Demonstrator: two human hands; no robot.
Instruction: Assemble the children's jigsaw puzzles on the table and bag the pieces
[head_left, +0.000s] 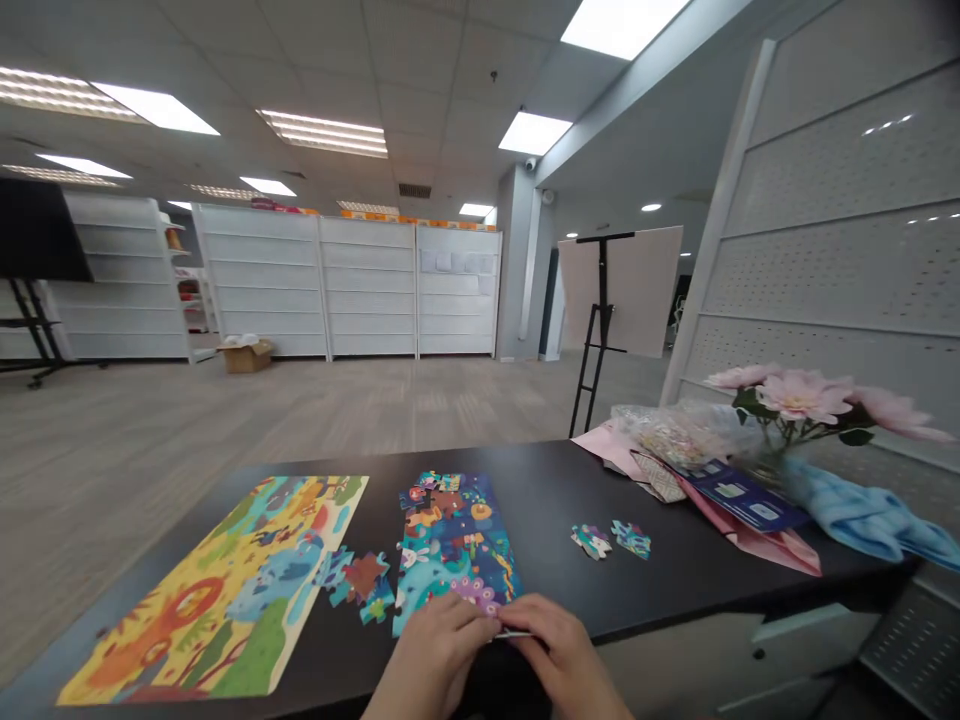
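My left hand (448,640) and my right hand (556,640) meet at the near end of a partly assembled blue sea-scene jigsaw puzzle (450,540). Between their fingertips shows the pale edge of a puzzle piece (514,632). The fingers of both hands are closed on it, and most of the piece is hidden. Loose puzzle pieces (365,578) lie left of the blue puzzle, and several joined ones rest along its far left edge. Two small clusters, one white and purple (591,541) and one blue (631,538), sit to the right.
A yellow animal jigsaw puzzle (225,590) lies on the dark table (540,500) at left. Along the right side are a plastic bag (682,432), a dark blue packet (742,495), pink flowers (806,396) and a blue cloth (862,510). An easel (600,330) stands beyond the table.
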